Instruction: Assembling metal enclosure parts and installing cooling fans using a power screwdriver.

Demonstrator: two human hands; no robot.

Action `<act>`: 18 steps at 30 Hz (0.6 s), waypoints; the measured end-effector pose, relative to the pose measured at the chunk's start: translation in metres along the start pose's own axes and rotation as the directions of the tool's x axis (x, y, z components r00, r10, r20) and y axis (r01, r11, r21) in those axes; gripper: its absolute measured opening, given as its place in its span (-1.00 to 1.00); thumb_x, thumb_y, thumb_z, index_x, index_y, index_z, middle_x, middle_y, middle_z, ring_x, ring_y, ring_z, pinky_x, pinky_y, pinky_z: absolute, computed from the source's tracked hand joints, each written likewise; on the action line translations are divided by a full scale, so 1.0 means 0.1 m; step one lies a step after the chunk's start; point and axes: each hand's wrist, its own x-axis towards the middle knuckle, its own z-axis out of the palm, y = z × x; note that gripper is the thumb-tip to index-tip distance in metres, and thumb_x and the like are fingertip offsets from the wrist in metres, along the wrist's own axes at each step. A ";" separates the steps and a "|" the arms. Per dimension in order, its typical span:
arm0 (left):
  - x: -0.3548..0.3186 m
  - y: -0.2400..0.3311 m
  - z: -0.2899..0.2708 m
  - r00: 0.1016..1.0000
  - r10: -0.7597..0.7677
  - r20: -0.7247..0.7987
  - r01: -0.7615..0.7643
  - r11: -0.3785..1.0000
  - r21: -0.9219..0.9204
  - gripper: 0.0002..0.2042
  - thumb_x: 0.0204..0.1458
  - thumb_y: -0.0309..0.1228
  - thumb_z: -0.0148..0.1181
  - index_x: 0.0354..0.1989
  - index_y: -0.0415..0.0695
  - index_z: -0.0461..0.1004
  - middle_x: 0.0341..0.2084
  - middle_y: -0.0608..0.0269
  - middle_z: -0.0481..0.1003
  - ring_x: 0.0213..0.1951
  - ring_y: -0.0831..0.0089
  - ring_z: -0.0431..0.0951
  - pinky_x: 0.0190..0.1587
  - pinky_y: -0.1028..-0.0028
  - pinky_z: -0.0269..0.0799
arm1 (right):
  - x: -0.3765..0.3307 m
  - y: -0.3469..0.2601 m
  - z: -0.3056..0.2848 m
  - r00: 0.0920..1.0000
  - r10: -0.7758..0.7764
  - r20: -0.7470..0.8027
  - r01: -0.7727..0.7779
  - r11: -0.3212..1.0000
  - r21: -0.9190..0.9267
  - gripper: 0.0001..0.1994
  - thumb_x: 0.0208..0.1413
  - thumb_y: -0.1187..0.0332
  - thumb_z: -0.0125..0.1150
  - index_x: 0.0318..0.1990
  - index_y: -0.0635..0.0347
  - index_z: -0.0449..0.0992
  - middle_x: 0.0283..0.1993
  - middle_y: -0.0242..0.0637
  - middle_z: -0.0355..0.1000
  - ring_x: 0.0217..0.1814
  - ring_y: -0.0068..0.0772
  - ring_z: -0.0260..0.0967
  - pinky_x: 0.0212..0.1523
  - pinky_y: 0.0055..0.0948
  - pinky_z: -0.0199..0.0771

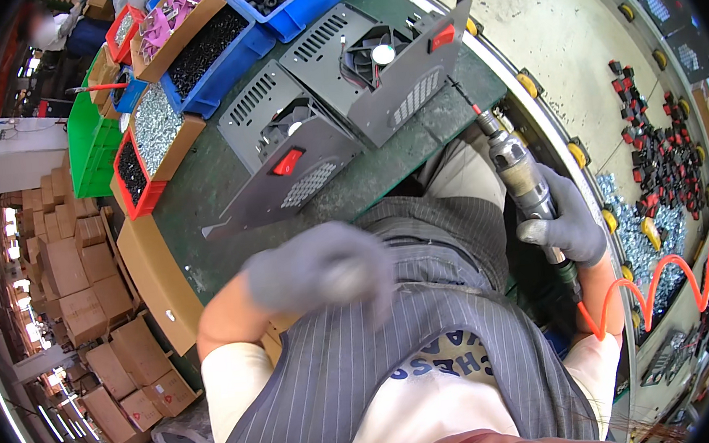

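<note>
Our right hand point(572, 218) grips a screwdriver point(523, 176); on the bench point(206, 264), two grey chassis point(317, 162) already carry fans point(282, 116) and red switches point(288, 161). Whether our blurred left hand point(323, 266) holds anything, or fastening remains, we cannot tell.

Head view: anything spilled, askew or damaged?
Possibly spilled: silver hardware lies heaped loose at right, and dark specks dot the pale surface beyond the green bench. Similar silver pieces at left sit in a cardboard box. The heap may be deliberate. No damage visible.
</note>
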 end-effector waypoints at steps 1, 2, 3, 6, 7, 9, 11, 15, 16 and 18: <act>-0.19 0.22 -0.10 0.966 0.224 0.126 -0.234 0.970 0.067 -0.59 0.02 -0.06 0.00 -0.42 -0.25 0.48 -0.68 0.24 0.41 -0.68 0.52 0.32 -0.57 0.51 0.25 | 0.04 -0.03 -0.01 0.995 -0.080 -0.068 0.080 0.997 0.005 -0.29 -0.40 0.08 0.45 -0.06 0.30 0.34 -0.37 -0.44 0.29 -0.37 -0.60 0.19 -0.31 -0.59 0.24; -0.31 0.42 -0.24 0.886 0.414 0.208 -0.440 0.893 0.098 -0.65 -0.02 -0.13 0.09 -0.47 -0.24 0.50 -0.71 0.22 0.40 -0.72 0.50 0.31 -0.63 0.53 0.21 | 0.06 -0.07 -0.06 0.999 -0.032 -0.042 0.032 0.999 -0.005 -0.30 -0.40 0.10 0.44 -0.06 0.30 0.34 -0.38 -0.44 0.29 -0.37 -0.60 0.19 -0.31 -0.58 0.24; -0.41 0.58 -0.30 0.817 0.568 0.096 -0.574 0.788 0.222 -0.71 -0.06 -0.20 0.18 -0.52 -0.24 0.51 -0.74 0.20 0.40 -0.76 0.48 0.31 -0.68 0.54 0.17 | 0.07 -0.11 -0.10 1.000 0.017 -0.009 -0.017 0.999 -0.032 -0.30 -0.40 0.11 0.44 -0.06 0.30 0.34 -0.38 -0.44 0.29 -0.38 -0.60 0.19 -0.30 -0.58 0.24; -0.45 0.62 -0.24 0.296 0.526 -0.797 0.180 0.789 0.587 -0.81 -0.16 -0.35 0.20 -0.56 -0.26 0.48 -0.63 0.28 0.43 -0.60 0.59 0.40 -0.55 0.58 0.26 | 0.16 -0.16 -0.12 0.999 0.032 -0.017 -0.032 0.999 -0.029 -0.32 -0.41 0.13 0.44 -0.07 0.29 0.34 -0.39 -0.45 0.29 -0.38 -0.61 0.19 -0.31 -0.59 0.24; -0.38 0.61 -0.49 0.384 0.492 -0.782 0.323 0.722 0.612 -0.84 -0.14 -0.37 0.19 -0.50 -0.23 0.51 -0.60 0.32 0.45 -0.55 0.61 0.43 -0.50 0.62 0.28 | 0.18 -0.17 -0.12 1.000 0.020 -0.017 -0.020 0.999 -0.026 -0.32 -0.41 0.13 0.44 -0.07 0.29 0.34 -0.39 -0.45 0.29 -0.38 -0.61 0.19 -0.31 -0.59 0.24; -0.26 0.45 -0.87 0.566 0.453 -0.689 0.528 0.443 0.725 -0.78 -0.11 -0.27 0.18 -0.33 -0.11 0.52 -0.47 0.29 0.51 -0.43 0.46 0.51 -0.40 0.48 0.38 | 0.23 -0.17 -0.11 0.998 0.051 -0.033 -0.053 0.997 -0.061 -0.31 -0.41 0.14 0.44 -0.06 0.29 0.34 -0.39 -0.45 0.29 -0.37 -0.60 0.19 -0.30 -0.58 0.24; -0.13 0.22 -1.22 0.698 0.460 -0.549 0.564 0.119 0.817 -0.75 -0.11 -0.19 0.18 -0.27 0.00 0.51 -0.40 0.27 0.52 -0.38 0.36 0.52 -0.35 0.40 0.40 | 0.28 -0.17 -0.11 0.999 0.047 -0.027 -0.049 0.997 -0.053 -0.30 -0.43 0.16 0.44 -0.05 0.29 0.34 -0.38 -0.46 0.29 -0.36 -0.59 0.19 -0.30 -0.58 0.24; 0.15 -0.13 -1.64 0.816 0.342 -0.465 0.519 -0.083 0.850 -0.72 -0.12 -0.13 0.18 -0.27 0.00 0.46 -0.42 0.24 0.51 -0.37 0.32 0.54 -0.38 0.32 0.40 | 0.35 -0.18 -0.07 0.997 0.054 -0.047 -0.054 0.999 0.000 -0.25 -0.46 0.17 0.45 -0.01 0.31 0.32 -0.38 -0.45 0.31 -0.36 -0.58 0.22 -0.31 -0.57 0.26; 0.24 -0.19 -1.70 0.815 0.347 -0.464 0.518 -0.075 0.852 -0.72 -0.12 -0.13 0.18 -0.27 0.00 0.46 -0.42 0.24 0.51 -0.37 0.32 0.54 -0.38 0.32 0.40 | 0.36 -0.18 -0.07 0.995 0.091 -0.030 -0.090 0.995 0.029 -0.24 -0.47 0.18 0.46 0.00 0.32 0.32 -0.39 -0.44 0.32 -0.38 -0.58 0.24 -0.33 -0.57 0.27; 0.38 -0.28 -1.75 0.820 0.277 -0.500 0.550 -0.142 0.823 -0.78 -0.10 -0.18 0.14 -0.45 -0.08 0.44 -0.55 0.20 0.48 -0.44 0.23 0.54 -0.42 0.26 0.43 | 0.37 -0.19 -0.05 0.991 0.131 -0.030 -0.128 0.987 0.093 -0.22 -0.50 0.20 0.47 0.01 0.32 0.30 -0.44 -0.41 0.34 -0.48 -0.61 0.27 -0.42 -0.59 0.29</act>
